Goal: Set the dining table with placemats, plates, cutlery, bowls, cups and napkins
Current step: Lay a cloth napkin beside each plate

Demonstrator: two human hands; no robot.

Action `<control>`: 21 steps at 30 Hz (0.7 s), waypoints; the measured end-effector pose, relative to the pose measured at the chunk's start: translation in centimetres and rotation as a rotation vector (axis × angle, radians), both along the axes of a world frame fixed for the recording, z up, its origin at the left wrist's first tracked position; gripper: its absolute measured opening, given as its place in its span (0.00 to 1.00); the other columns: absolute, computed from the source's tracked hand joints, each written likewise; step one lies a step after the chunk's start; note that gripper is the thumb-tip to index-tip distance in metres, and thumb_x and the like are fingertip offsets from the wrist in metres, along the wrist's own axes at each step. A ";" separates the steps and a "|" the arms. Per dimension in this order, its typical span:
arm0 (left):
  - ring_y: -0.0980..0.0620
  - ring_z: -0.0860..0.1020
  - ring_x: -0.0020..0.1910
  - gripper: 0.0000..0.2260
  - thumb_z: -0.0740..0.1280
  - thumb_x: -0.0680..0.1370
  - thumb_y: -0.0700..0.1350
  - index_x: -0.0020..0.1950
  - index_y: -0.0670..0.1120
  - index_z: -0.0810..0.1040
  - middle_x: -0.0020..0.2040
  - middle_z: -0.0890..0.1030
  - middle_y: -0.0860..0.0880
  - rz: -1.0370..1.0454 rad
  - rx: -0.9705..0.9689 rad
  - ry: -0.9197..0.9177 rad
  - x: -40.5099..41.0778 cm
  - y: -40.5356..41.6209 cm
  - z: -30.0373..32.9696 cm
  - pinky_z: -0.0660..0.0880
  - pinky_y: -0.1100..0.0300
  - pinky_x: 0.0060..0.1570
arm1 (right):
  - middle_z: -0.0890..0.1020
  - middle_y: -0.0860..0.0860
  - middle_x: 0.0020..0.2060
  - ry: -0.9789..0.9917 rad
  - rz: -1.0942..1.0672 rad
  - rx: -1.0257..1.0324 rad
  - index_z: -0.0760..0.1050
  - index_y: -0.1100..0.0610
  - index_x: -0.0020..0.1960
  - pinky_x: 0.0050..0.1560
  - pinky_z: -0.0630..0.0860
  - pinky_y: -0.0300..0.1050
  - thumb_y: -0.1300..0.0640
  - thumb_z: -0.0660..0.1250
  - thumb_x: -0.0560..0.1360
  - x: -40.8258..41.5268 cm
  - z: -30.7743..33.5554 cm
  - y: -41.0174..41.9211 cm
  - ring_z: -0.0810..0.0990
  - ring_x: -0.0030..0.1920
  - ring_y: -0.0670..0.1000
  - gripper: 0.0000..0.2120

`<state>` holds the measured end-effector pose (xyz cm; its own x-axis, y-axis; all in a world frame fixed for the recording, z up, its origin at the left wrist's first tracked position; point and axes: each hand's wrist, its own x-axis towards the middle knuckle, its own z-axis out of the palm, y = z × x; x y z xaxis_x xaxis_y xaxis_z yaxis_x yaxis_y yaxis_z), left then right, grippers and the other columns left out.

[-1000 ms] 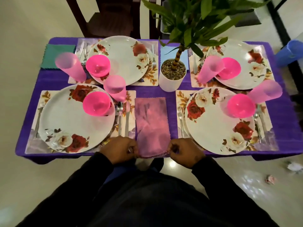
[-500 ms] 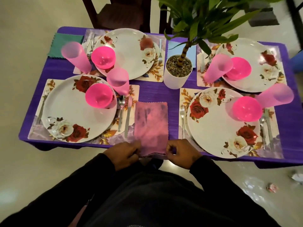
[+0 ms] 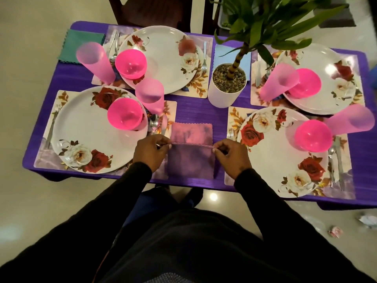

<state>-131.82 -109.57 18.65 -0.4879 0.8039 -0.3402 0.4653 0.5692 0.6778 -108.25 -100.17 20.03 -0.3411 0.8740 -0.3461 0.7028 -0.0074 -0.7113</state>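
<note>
- The table (image 3: 195, 111) carries a purple cover with a fine ribbed texture; its outline is rectangular with rounded corners.
- Four rectangular placemats with leaf prints each bear a round, glossy white plate with red and white rose decals, for example the near-left plate (image 3: 81, 139) and the near-right plate (image 3: 273, 160).
- Each setting holds a smooth, bright pink bowl, such as the near-left bowl (image 3: 124, 113), and a tall, translucent pale pink cup, such as the near-left cup (image 3: 150, 96).
- Metal cutlery lies beside the plates; a fork (image 3: 52, 125) rests at the far-left side of the near-left plate.
- A white cylindrical pot (image 3: 226, 92) filled with gravel holds a green plant at the table centre.
- The pink napkin (image 3: 191, 158) is a soft cloth with a scalloped edge. It lies near the table's near edge, between the two near placemats.
- The left hand (image 3: 151, 152) pinches the left end of the raised napkin edge; the right hand (image 3: 232, 154) pinches the right end. The edge forms a straight ridge between the hands.
- Change from the earlier frames: the hands have moved from the near hem toward the far side, carrying the near edge up over the cloth, so the napkin is now partly folded across its middle.
- A green napkin (image 3: 81, 45) lies at the far-left corner.
</note>
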 end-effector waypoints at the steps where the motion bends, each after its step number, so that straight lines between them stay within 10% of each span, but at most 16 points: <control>1: 0.51 0.81 0.38 0.03 0.72 0.77 0.43 0.49 0.50 0.85 0.46 0.86 0.52 0.020 -0.005 0.018 0.0 0.8 0.0 0.79 0.55 0.51 | 0.83 0.49 0.42 0.003 -0.018 -0.001 0.81 0.56 0.48 0.49 0.78 0.42 0.58 0.71 0.77 -0.4 -0.2 0.7 0.81 0.44 0.49 0.02; 21: 0.45 0.80 0.55 0.11 0.64 0.80 0.46 0.57 0.50 0.84 0.57 0.83 0.48 0.015 -0.098 0.250 0.2 6.9 -0.9 0.76 0.52 0.56 | 0.83 0.52 0.47 -0.209 0.003 0.028 0.80 0.56 0.53 0.54 0.77 0.46 0.57 0.67 0.79 -4.2 -2.2 6.8 0.79 0.48 0.52 0.06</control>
<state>-131.57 -102.63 17.78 -0.5782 0.7650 -0.2835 0.6021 0.6346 0.4845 -112.43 -93.34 17.87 -0.2675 0.8834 -0.3849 0.8350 0.0132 -0.5501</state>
